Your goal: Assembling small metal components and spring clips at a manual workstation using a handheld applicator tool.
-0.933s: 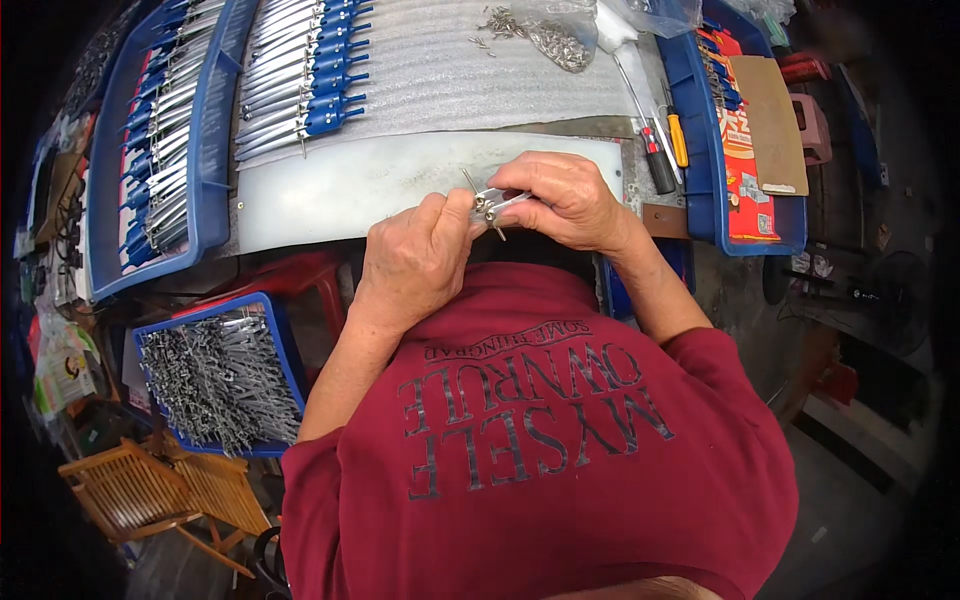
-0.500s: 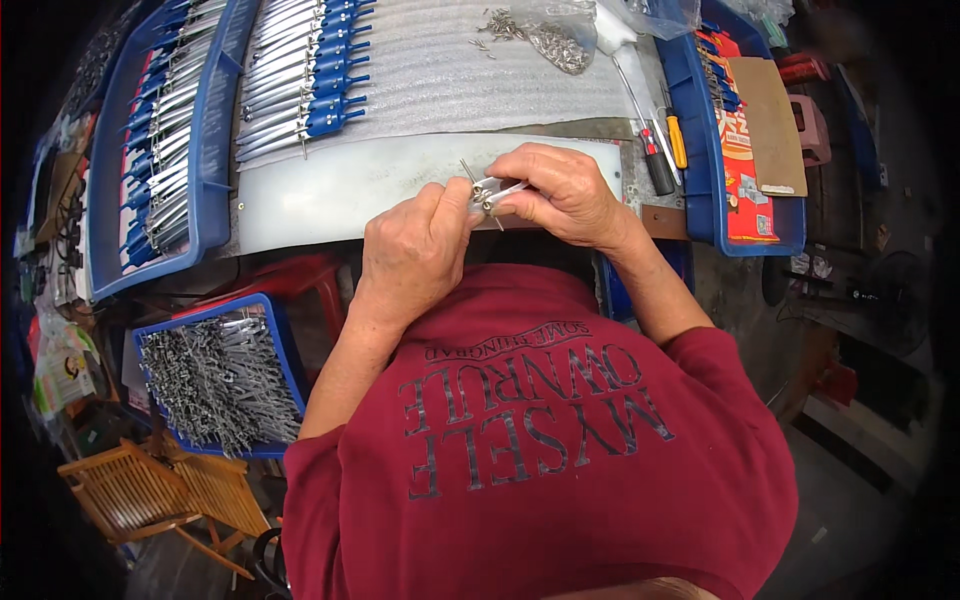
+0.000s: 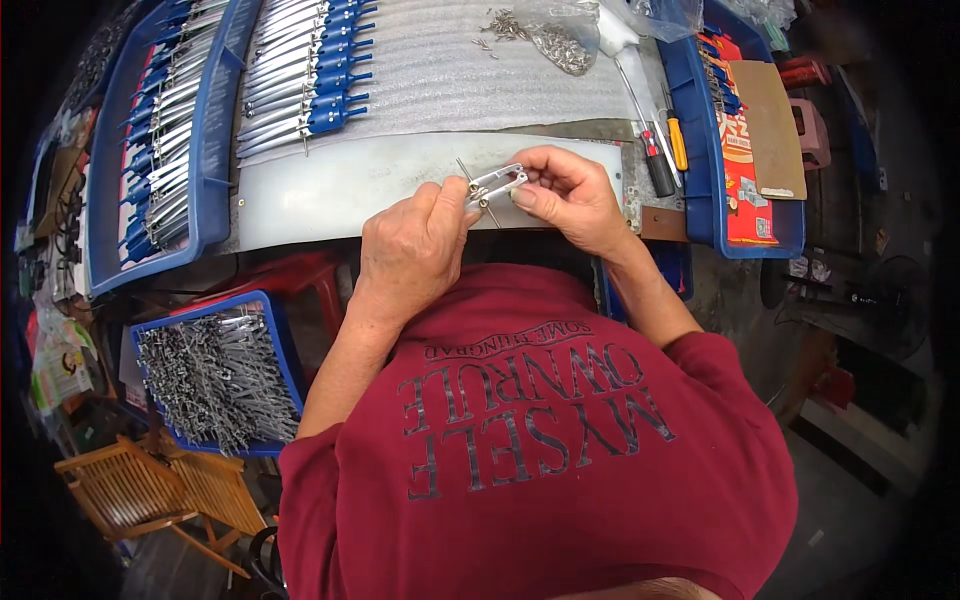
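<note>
Near the upper middle of the frame, a person in a maroon shirt (image 3: 560,430) held a small silvery metal part (image 3: 497,180) above the front edge of a white board (image 3: 340,195) on the counter (image 3: 590,128). The left hand (image 3: 412,245) had its grip clenched on the part's left end, thumb and fingers pressed together, while the right hand (image 3: 575,205) grasped the right end between thumb and index finger. Two slim arms of the part ran side by side, and a thin rod (image 3: 462,167) stuck out slantwise at the left; the fingers covered the joint there, so its exact fit could not be made out. A row of blue-ended metal pieces (image 3: 328,85) lay on a pale foam sheet (image 3: 440,80) at the upper left of centre, beside a blue tray (image 3: 212,180) of similar pieces. Toward the upper right, a plastic bag (image 3: 562,48) of small metal pins lay near a yellow-handled screwdriver (image 3: 677,145) and a red-and-black-handled one (image 3: 657,170), with another blue tray (image 3: 790,245) bearing brown cardboard (image 3: 775,130) farther right. At lower left, a blue crate (image 3: 285,350) brimmed with loose metal parts (image 3: 215,380), above a wooden folding chair (image 3: 130,485).
</note>
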`<state>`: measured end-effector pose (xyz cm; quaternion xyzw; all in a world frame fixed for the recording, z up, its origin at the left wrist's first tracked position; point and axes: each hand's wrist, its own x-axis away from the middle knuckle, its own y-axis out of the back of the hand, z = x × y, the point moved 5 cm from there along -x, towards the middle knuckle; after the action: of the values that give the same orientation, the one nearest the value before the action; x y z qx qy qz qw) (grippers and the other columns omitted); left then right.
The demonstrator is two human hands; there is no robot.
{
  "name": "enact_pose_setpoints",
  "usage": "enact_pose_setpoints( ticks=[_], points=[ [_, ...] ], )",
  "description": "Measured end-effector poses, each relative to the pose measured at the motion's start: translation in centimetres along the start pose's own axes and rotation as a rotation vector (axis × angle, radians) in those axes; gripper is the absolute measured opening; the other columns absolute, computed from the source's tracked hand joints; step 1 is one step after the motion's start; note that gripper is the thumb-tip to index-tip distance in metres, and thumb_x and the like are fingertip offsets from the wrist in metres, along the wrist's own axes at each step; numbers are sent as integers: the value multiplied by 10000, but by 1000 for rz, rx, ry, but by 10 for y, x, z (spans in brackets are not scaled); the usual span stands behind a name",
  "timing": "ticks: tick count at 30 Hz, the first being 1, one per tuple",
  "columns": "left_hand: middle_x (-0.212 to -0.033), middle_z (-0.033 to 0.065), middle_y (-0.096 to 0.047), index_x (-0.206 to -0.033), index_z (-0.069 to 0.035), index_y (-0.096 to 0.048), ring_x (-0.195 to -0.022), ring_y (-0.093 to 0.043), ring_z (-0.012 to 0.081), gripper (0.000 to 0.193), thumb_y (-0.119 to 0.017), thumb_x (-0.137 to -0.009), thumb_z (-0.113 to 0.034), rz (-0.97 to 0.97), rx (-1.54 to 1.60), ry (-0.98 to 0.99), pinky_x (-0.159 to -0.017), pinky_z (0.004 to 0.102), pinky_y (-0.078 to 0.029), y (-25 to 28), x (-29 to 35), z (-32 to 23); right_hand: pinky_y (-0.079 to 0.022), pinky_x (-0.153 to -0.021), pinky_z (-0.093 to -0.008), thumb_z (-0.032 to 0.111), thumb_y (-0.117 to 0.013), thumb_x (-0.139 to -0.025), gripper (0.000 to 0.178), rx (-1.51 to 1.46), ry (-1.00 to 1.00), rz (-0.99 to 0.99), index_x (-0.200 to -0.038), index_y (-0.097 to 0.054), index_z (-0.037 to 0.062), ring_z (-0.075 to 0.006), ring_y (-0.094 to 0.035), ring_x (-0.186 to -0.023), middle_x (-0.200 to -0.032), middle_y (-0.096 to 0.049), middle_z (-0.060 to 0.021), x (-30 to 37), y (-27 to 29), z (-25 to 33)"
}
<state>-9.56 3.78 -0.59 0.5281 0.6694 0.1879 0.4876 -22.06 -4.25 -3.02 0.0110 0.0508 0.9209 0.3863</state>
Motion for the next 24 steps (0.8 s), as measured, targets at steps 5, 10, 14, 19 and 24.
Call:
enact_pose_setpoints(
  ticks=[5, 10, 14, 19, 24],
  points=[
    [-591, 67, -426, -871, -27, -469, -454, -484, 206, 208, -561, -715, -131, 5, -36, -17, -390, 304, -389, -3, -1, -3, -351, -459, -161, 126, -568, -772, 130, -293, -210, -4, -825, -546, 9, -39, -437, -514, -631, -518, 0, 4, -17, -14],
    [-585, 63, -415, -860, -28, -466, -452, -481, 198, 188, -551, -724, -127, 3, -52, 2, -388, 301, -386, -3, 0, -3, -353, -463, -165, 103, -571, -764, 116, -342, -243, -12, -831, -550, 11, -39, -436, -522, -653, -529, -2, 4, -21, -17],
    [-586, 62, -410, -850, -28, -463, -449, -479, 194, 170, -543, -730, -118, -22, -46, -6, -387, 297, -385, -1, -2, -6, -357, -480, -170, 66, -566, -759, 83, -448, -146, -118, -822, -544, 16, -38, -438, -547, -671, -531, -1, 5, -27, -14],
    [-586, 61, -408, -856, -25, -465, -446, -479, 195, 174, -549, -727, -108, -50, -24, -6, -385, 297, -384, -1, -1, -7, -360, -496, -177, 58, -570, -751, 85, -417, -84, -144, -815, -527, 22, -41, -429, -554, -669, -520, 3, 5, -29, -11],
    [-595, 65, -420, -877, -22, -469, -446, -481, 198, 193, -556, -722, -98, -82, 21, -1, -385, 299, -382, -1, 0, -7, -364, -500, -180, 55, -564, -749, 90, -430, -83, -144, -816, -514, 21, -47, -426, -558, -679, -512, -1, 5, -29, -12]
  ],
)
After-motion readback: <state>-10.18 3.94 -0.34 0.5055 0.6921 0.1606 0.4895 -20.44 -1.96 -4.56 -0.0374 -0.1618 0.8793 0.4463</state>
